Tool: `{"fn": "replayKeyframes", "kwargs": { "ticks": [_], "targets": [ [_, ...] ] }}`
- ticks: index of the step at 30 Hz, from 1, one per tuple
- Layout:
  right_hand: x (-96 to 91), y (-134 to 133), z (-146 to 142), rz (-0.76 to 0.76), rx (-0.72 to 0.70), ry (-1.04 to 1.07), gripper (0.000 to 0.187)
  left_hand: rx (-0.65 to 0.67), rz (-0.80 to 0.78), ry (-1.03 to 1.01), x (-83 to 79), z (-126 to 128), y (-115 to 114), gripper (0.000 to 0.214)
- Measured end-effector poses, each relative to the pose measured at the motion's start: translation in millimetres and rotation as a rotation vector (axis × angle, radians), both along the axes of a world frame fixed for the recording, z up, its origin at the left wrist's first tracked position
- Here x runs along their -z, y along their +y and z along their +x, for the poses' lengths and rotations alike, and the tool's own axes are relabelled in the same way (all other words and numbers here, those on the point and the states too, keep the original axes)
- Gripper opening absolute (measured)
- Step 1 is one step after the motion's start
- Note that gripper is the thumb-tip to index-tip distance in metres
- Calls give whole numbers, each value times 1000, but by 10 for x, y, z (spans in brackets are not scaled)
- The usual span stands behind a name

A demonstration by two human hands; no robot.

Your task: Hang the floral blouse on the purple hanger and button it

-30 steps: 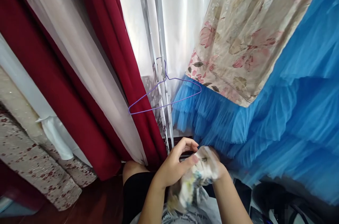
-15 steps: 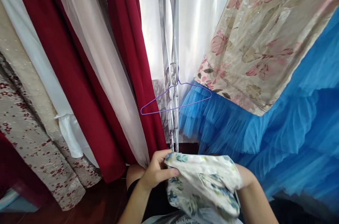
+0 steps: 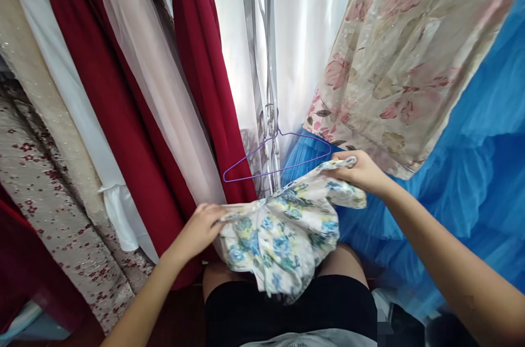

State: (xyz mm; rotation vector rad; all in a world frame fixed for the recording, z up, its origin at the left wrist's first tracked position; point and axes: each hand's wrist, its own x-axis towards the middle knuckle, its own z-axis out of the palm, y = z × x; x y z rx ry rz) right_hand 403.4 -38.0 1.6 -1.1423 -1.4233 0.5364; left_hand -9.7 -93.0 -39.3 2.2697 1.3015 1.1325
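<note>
A white garment with blue and yellow flowers [image 3: 283,232] is stretched between my two hands above my lap. My left hand [image 3: 200,229] pinches its left edge, fingers closed on the cloth. My right hand [image 3: 356,172] grips its upper right corner, raised higher than the left. Just behind the garment an empty purple wire hanger [image 3: 276,158] hangs on a silver metal window grille [image 3: 264,79]. The hanger's right end sits close to my right hand without touching it.
Dark red curtains [image 3: 123,117] and sheer pale drapes [image 3: 164,100] hang at the left, with beige red-flowered fabric [image 3: 53,215] beyond. A beige rose-print cloth [image 3: 402,57] and blue tulle ruffles [image 3: 471,172] fill the right. My knees in black shorts [image 3: 287,308] are below.
The bunched garment has been spread open and lifted. My hands moved apart, the right one rising up toward the hanger, the left shifting leftward.
</note>
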Motion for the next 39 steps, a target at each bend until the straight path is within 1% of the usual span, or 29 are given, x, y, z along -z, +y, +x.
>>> {"fn": "replayKeyframes", "kwargs": {
  "ticks": [2,3,6,7,8,10,11,14,16,19,21,23,25,26,28,29,31,33,36,37,38,39],
  "targets": [
    [7,186,-46,41,18,-76,41,36,-7,21,-141,-136,254,15],
    [8,295,-45,49,0,-136,42,57,-24,10,-211,-168,380,21],
    [23,635,9,19,-115,-348,47,-14,-23,-247,-388,-122,718,31],
    [45,728,25,-1,-149,-405,44,-38,-32,-338,-439,-69,809,35],
    [78,799,34,-15,-170,-441,36,-41,-57,-410,-487,-3,887,38],
    [174,863,32,-19,-187,-446,15,-9,-129,-501,-576,142,997,42],
    [227,856,28,-13,-202,-428,11,13,-168,-535,-615,212,1029,43],
    [336,723,70,13,-261,-315,16,74,-298,-655,-685,353,1044,41],
    [339,603,156,31,-278,-244,18,91,-373,-742,-678,361,1007,39],
    [268,487,306,31,-264,-198,20,53,-442,-826,-583,272,931,33],
    [220,476,359,-6,-269,-209,21,37,-479,-921,-471,199,894,27],
    [202,506,354,-55,-284,-201,25,56,-487,-1056,-332,166,888,24],
    [216,550,309,-95,-296,-152,31,86,-466,-1164,-181,192,921,24],
    [229,570,282,-111,-297,-119,34,99,-454,-1186,-110,223,954,24],
    [255,592,238,-128,-290,-70,38,119,-446,-1161,-4,299,1049,25],
    [264,593,226,-131,-284,-59,38,121,-448,-1124,19,334,1107,27],
    [273,575,222,-126,-271,-54,37,98,-441,-1028,-17,381,1223,33],
    [276,542,228,-126,-273,-69,35,64,-421,-924,-162,397,1312,37],
    [302,487,205,-133,-289,-113,33,46,-411,-741,-489,429,1336,38],
    [320,468,183,-130,-288,-117,33,32,-377,-660,-593,459,1311,37],
    [344,447,156,-120,-284,-114,33,0,-308,-560,-682,502,1273,34],
    [371,423,126,-104,-277,-104,31,-44,-206,-445,-749,554,1227,31]
  ]
}}
